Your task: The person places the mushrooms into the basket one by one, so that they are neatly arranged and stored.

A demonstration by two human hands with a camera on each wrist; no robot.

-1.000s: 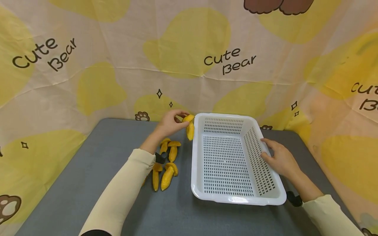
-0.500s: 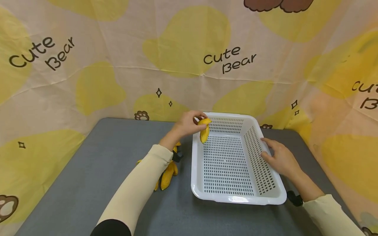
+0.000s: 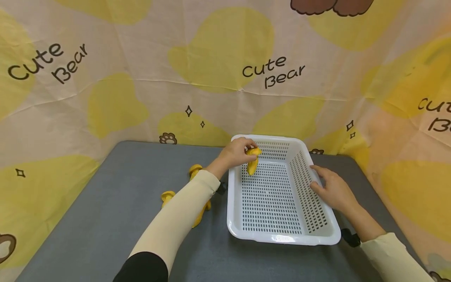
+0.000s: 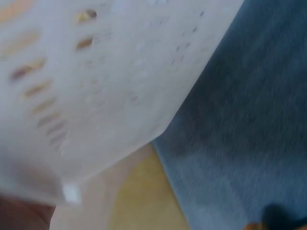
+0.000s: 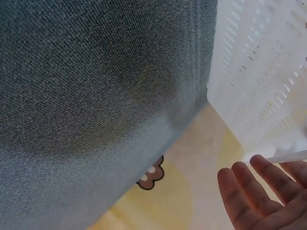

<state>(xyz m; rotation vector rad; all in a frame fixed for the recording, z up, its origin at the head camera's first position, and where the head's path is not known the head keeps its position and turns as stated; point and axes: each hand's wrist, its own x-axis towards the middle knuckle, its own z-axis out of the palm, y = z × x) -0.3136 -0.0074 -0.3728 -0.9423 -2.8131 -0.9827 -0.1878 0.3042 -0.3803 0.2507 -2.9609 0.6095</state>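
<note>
In the head view my left hand [image 3: 234, 152] pinches a yellow mushroom-shaped piece [image 3: 252, 166], stem hanging down, over the back left part of a white perforated basket [image 3: 282, 239]. My right hand [image 3: 336, 190] rests on the basket's right rim, fingers loosely extended. In the right wrist view the fingers of that hand [image 5: 271, 196] are nearly straight beside the basket [image 5: 259, 72]. Only a blurred edge of the left hand [image 4: 24, 215] shows in the left wrist view, by the basket wall [image 4: 120, 96].
More yellow pieces [image 3: 195, 170] lie on the grey table [image 3: 105, 219] left of the basket, partly hidden behind my left forearm. A printed cloth [image 3: 218, 51] hangs behind the table.
My left hand has moved right with the yellow piece, from left of the basket to over its inside, and now slightly lower. The right hand and basket have stayed in place.
</note>
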